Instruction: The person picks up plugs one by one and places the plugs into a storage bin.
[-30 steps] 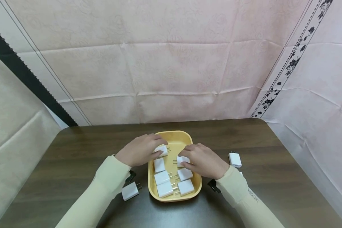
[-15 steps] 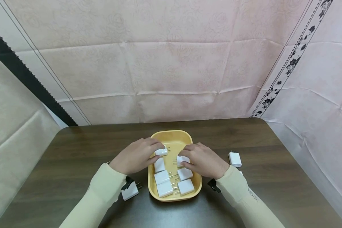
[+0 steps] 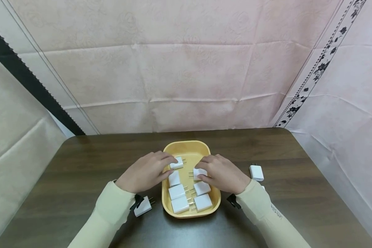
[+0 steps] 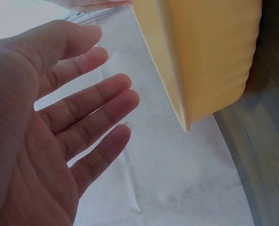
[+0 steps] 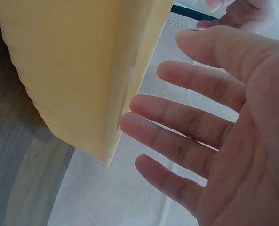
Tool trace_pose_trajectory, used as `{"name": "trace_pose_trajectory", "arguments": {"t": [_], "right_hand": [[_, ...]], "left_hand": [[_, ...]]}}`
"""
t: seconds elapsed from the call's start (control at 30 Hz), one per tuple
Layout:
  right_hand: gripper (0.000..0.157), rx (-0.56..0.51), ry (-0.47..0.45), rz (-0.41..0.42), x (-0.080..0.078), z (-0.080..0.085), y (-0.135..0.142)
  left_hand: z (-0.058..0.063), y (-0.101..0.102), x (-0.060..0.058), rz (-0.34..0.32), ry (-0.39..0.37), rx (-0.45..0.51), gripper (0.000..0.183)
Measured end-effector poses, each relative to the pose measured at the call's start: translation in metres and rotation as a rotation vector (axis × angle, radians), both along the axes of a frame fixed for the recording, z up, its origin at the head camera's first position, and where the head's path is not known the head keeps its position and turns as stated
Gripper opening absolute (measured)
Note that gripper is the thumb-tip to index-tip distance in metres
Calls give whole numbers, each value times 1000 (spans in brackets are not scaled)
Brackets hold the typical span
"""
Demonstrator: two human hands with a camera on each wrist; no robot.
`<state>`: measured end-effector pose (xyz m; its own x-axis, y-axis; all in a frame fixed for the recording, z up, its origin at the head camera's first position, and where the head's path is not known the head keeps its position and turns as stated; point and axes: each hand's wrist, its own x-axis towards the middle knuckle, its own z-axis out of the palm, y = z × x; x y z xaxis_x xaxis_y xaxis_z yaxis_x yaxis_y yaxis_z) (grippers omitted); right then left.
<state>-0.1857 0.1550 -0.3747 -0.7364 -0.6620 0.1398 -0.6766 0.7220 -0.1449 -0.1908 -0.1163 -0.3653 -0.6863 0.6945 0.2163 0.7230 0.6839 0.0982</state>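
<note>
A yellow tray [image 3: 187, 148] stands on the table between my hands, holding two columns of white plug chargers with metal prongs turned inward. My left hand [image 3: 147, 171] hovers over the tray's left rim, its fingertips overlapping the farthest left charger [image 3: 178, 163]. In the left wrist view its fingers [image 4: 99, 110] are spread loosely, with nothing between them. Over the opposite rim, my right hand [image 3: 224, 175] has thumb and fingers around the view of the farthest right charger [image 3: 199, 173]. The right wrist view shows relaxed, bare fingers [image 5: 177, 115] beside the tray wall [image 5: 59, 66].
Left of the tray, a white charger [image 3: 143, 207] lies on the brown table [image 3: 80, 193], partly behind the left wrist strap. Another charger [image 3: 256, 173] lies to the right, with a further white piece mostly hidden by the right sleeve. Pale cloth [image 3: 186, 79] hangs behind the table.
My left hand has drawn back to the left, away from the farthest left charger, which stays in the tray. My right hand has hardly moved.
</note>
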Motion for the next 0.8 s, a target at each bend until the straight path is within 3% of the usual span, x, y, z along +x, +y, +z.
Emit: {"name": "trace_pose_trajectory", "arguments": {"t": [0.33, 0.8], "right_hand": [[25, -7, 55, 7, 0, 1, 4], [26, -34, 86, -25, 1, 7, 13]], "left_hand": [[1, -6, 4, 52, -20, -2, 31], [3, -9, 14, 49, -9, -13, 32]]}}
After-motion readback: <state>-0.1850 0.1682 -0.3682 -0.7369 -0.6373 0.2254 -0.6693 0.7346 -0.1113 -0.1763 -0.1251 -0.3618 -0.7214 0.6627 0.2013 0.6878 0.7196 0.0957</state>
